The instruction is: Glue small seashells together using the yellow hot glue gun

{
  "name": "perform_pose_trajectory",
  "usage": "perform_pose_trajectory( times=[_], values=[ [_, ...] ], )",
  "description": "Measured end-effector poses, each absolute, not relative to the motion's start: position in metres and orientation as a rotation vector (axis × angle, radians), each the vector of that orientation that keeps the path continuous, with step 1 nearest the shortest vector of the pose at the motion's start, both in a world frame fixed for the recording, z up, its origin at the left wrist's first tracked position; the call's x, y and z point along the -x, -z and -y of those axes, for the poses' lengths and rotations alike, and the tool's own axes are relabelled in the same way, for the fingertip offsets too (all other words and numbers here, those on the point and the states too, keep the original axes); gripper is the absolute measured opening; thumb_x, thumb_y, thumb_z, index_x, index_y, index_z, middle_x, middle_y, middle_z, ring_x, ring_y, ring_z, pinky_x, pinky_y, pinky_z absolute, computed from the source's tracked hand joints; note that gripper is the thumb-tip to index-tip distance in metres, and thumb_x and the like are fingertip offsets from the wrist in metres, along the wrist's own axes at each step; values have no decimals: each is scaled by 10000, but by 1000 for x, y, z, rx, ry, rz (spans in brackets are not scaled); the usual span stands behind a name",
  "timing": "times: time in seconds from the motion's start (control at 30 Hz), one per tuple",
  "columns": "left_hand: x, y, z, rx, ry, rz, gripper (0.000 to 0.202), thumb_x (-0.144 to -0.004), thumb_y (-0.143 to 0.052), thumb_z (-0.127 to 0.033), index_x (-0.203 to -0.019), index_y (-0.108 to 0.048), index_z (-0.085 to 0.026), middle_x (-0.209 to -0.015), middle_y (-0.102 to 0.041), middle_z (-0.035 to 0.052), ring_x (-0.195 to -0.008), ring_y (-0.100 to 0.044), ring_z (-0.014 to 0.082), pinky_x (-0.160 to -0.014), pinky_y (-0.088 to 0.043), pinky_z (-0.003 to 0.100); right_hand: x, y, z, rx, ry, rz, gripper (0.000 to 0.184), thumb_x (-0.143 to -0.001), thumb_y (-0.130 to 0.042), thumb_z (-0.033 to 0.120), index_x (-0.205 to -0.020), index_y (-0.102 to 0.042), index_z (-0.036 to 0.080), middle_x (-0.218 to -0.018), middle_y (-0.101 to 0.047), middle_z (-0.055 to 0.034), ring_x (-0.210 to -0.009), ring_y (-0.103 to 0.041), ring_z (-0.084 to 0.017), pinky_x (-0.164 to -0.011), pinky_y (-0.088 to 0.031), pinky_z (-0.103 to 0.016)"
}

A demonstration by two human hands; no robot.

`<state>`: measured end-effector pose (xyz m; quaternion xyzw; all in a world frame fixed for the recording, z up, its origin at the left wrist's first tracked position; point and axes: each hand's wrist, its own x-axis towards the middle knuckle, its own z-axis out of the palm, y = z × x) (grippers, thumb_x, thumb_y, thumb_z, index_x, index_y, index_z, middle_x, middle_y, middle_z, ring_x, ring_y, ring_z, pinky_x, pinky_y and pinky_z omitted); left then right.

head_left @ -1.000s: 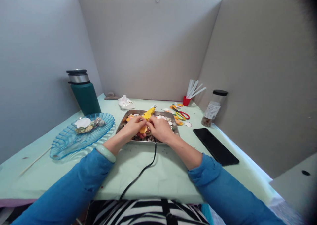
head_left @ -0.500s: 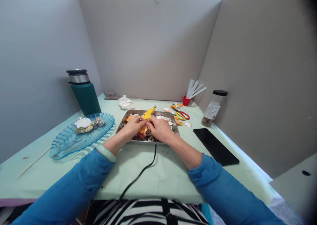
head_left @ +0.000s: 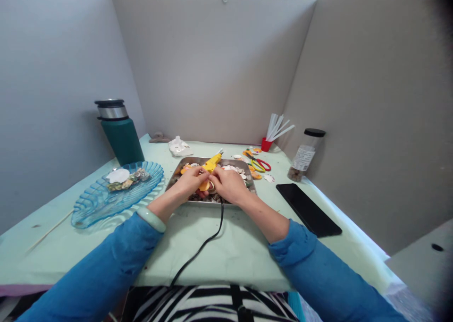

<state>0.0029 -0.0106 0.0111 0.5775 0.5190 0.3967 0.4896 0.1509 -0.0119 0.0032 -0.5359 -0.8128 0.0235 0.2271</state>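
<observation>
Both hands meet over a metal tray (head_left: 170,182) filled with shells. My left hand (head_left: 193,180) has its fingers closed around an orange shell (head_left: 204,185), which shows below the fingertips. My right hand (head_left: 228,184) pinches at the same spot, its thumb and fingers against the left fingertips. What lies between the right fingertips is too small and covered to make out. Just beyond the hands a yellow hot glue gun (head_left: 213,162) rests on the tray, nozzle pointing away. Its black cord (head_left: 208,239) runs toward me over the table edge.
On the left stand a blue ribbed plate (head_left: 88,216) holding shells and a green bottle (head_left: 122,140). Pliers (head_left: 259,165), a red cup (head_left: 266,145) of glue sticks, a clear jar (head_left: 303,157) and a black phone (head_left: 307,209) are on the right. Grey panels surround the table.
</observation>
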Motion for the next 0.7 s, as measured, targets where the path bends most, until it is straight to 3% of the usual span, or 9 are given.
perform_pose_trajectory(
  times=[0.7],
  values=[
    [-3, -10, 10, -1387, -956, -1285, 116, -874, -607, -249, -843, -539, -160, -572, -617, -17, -395, -586, 113, -387, -476, 195, -151, -2, 11, 1466, -50, 2245, 292, -997, -414, 353, -988, -663, 201, -904, -729, -60, -831, -649, -183, -657, -337, -256]
  ],
)
